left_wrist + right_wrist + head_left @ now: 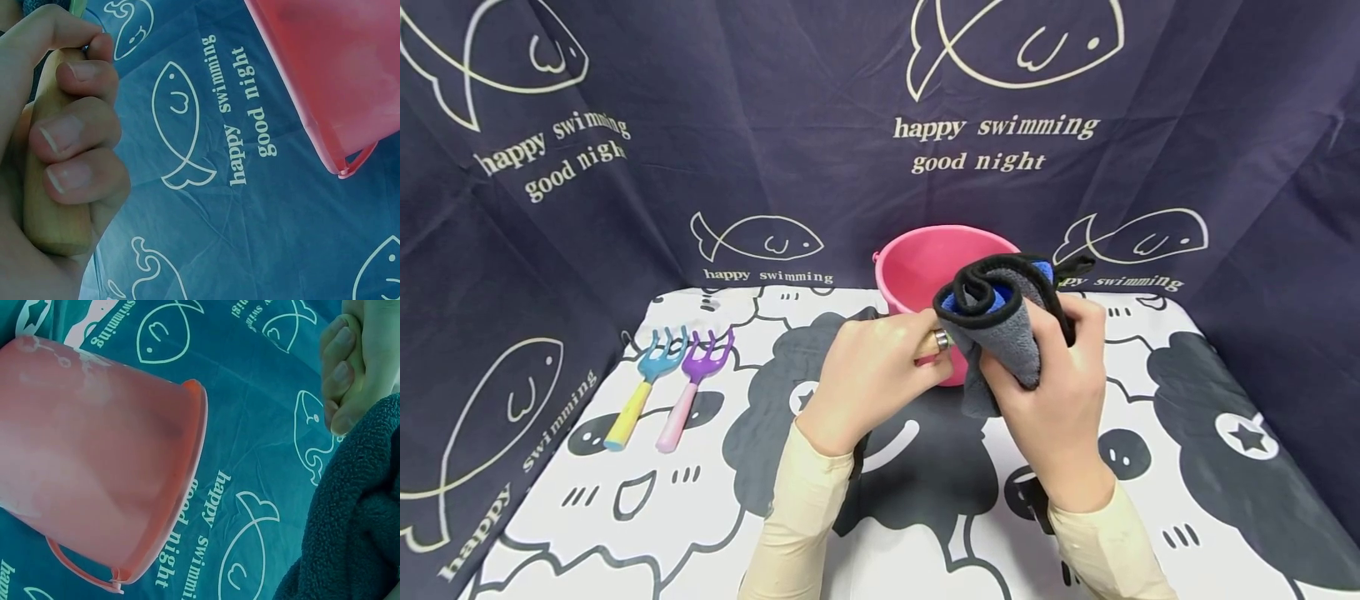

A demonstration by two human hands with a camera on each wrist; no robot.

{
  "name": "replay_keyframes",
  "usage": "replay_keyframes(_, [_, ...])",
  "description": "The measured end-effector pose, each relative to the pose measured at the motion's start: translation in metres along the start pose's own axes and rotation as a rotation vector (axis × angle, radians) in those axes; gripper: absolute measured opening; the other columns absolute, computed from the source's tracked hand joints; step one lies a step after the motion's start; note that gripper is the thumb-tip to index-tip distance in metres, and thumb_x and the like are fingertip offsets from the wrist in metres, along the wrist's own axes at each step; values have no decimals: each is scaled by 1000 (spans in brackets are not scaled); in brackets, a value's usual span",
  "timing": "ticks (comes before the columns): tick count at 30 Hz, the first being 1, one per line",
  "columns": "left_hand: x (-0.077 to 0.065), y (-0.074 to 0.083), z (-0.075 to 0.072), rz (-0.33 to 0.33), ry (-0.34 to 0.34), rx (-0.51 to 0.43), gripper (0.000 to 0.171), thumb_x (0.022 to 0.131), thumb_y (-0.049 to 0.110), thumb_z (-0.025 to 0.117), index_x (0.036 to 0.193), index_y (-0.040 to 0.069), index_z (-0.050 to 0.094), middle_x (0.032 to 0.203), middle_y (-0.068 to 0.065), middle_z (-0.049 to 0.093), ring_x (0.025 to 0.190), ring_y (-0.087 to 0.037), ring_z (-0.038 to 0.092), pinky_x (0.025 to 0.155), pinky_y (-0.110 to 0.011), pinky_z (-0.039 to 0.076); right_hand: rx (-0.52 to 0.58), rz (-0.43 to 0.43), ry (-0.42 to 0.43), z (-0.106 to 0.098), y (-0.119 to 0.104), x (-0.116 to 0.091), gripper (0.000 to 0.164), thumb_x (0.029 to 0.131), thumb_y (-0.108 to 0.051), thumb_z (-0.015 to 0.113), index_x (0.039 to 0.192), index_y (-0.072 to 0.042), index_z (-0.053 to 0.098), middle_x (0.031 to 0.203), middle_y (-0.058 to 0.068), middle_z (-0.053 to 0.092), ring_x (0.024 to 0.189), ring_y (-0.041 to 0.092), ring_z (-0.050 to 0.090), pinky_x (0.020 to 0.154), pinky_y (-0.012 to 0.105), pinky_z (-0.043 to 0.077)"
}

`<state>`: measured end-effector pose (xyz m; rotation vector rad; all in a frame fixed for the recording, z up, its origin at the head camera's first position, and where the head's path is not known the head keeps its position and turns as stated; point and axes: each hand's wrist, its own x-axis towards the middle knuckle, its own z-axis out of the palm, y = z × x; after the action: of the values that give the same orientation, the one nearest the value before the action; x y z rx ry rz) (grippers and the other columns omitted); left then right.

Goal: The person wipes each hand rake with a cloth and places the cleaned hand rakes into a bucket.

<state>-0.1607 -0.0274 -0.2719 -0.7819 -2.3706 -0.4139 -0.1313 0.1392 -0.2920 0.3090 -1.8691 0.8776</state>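
My left hand curls its fingers round the yellow handle of a tool, with a bit of green showing at the handle's top in the left wrist view. A grey and blue cloth with black edging is bunched in my right hand, right beside the left. The tool's far end is hidden at the cloth, so I cannot tell its kind. Both hands are in front of a pink bucket, overlapping its lower part in the head view.
At the left of the table lie two toy hand forks, a blue one with a yellow handle and a purple one with a pink handle. A cartoon-printed cloth covers the table. Dark printed fabric stands behind and at both sides.
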Motion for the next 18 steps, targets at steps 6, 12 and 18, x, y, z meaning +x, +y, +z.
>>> replay_keyframes(6, [0, 0, 1, 3, 10, -2, 21, 74, 25, 65, 65, 18, 47, 50, 9, 34, 43, -10, 40, 42, -29, 33, -6, 4, 14, -1, 2, 2, 38, 70, -10, 73, 107, -2, 69, 106, 35, 51, 103, 39, 52, 83, 54, 44])
replay_keyframes(12, [-1, 0, 1, 10, 15, 0, 21, 74, 24, 64, 64, 17, 47, 51, 8, 31, 44, -11, 38, 42, -28, 31, -19, 13, 13, -2, 3, 3, 38, 71, -11, 73, 107, -3, 69, 106, 35, 51, 104, 38, 52, 84, 55, 45])
replay_keyframes(18, [-1, 0, 2, 16, 29, 10, 19, 74, 25, 64, 65, 17, 48, 51, 8, 32, 44, -11, 40, 41, -30, 34, -21, 15, 6, -2, 3, 4, 37, 72, -12, 72, 108, -3, 69, 108, 34, 51, 105, 38, 51, 84, 55, 45])
